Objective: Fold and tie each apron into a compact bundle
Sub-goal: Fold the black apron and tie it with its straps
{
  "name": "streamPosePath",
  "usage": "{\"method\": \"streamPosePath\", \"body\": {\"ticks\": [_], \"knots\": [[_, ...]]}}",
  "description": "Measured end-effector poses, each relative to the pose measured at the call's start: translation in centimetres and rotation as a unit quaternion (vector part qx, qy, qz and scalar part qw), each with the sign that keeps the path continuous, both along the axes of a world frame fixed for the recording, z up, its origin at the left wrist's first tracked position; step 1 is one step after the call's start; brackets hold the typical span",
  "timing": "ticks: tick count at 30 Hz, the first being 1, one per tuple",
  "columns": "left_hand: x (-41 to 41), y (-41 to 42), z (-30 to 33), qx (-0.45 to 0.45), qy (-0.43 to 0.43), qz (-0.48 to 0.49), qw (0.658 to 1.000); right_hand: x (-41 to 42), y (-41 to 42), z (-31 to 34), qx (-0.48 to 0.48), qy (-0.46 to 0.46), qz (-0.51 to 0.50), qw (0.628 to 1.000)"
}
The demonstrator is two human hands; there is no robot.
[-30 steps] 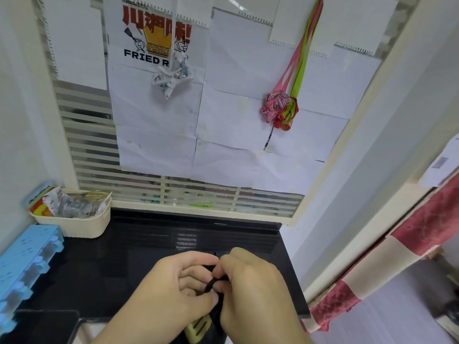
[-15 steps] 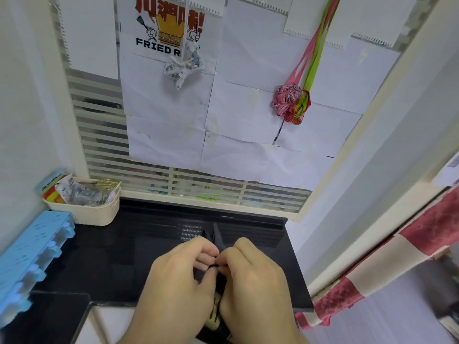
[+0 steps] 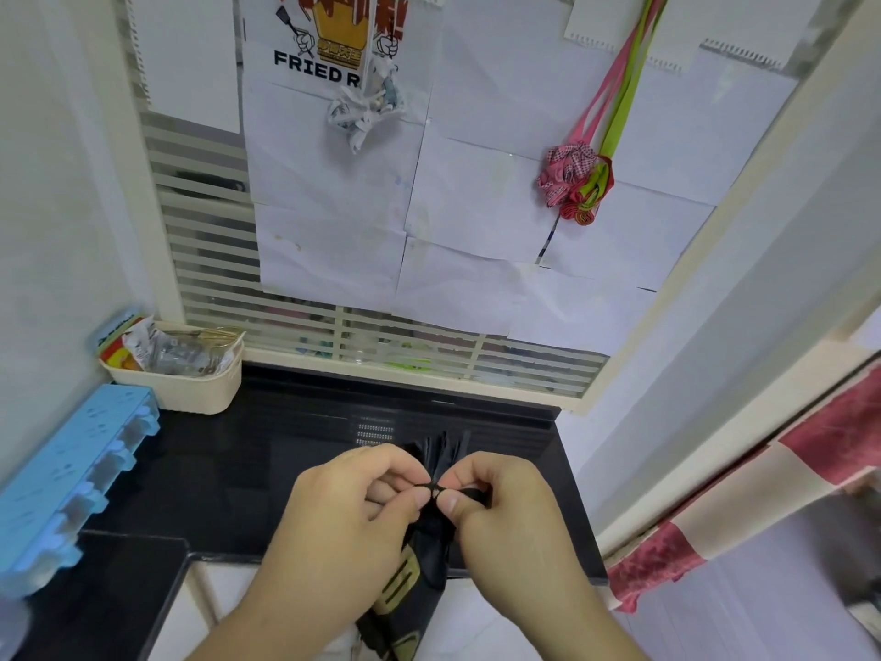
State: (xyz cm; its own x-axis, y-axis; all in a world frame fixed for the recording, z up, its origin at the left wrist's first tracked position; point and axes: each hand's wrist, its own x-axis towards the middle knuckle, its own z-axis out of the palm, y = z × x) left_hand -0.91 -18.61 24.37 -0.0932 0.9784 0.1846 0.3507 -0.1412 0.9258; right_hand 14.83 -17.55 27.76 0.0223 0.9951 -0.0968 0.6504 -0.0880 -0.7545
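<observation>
Head view shows left hand [image 3: 333, 531] and right hand [image 3: 505, 512] each pinching the black apron [image 3: 431, 541] tie; pull both ends evenly, I think.

A cream basket [image 3: 200, 398] of packets sits on the black counter [image 3: 214, 469], just beside a blue plastic rack [image 3: 71, 479]; a "FRIED R" poster [image 3: 329, 45] hangs above; a red-and-cream checked cloth [image 3: 763, 508] hangs right.
</observation>
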Motion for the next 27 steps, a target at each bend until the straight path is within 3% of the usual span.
{"method": "streamPosePath", "body": {"ticks": [2,4,9,14,21,24,27], "knots": [[0.0,0.0,0.3,-0.065,-0.023,-0.039,0.997,0.0,0.0,0.1,0.001,-0.002,-0.01,1.0],[0.0,-0.2,0.5,-0.072,0.006,-0.054,0.996,-0.1,-0.1,0.2,0.001,-0.007,-0.011,1.0],[0.0,-0.2,0.6,0.008,0.125,-0.04,0.991,-0.3,-0.4,0.7,0.026,-0.048,0.009,0.998],[-0.3,0.0,-0.1,0.07,0.154,-0.039,0.985,-0.1,-0.4,1.2,0.056,-0.12,0.071,0.989],[0.1,0.3,-0.2,0.062,0.137,-0.036,0.988,1.0,0.5,2.3,-0.083,0.022,0.101,0.991],[0.1,0.5,-0.2,-0.031,-0.004,-0.002,1.0,0.8,0.6,2.0,-0.13,0.139,0.067,0.979],[0.8,0.2,-0.1,-0.074,-0.129,0.054,0.987,0.5,0.7,1.5,-0.175,0.296,0.008,0.939]]}}
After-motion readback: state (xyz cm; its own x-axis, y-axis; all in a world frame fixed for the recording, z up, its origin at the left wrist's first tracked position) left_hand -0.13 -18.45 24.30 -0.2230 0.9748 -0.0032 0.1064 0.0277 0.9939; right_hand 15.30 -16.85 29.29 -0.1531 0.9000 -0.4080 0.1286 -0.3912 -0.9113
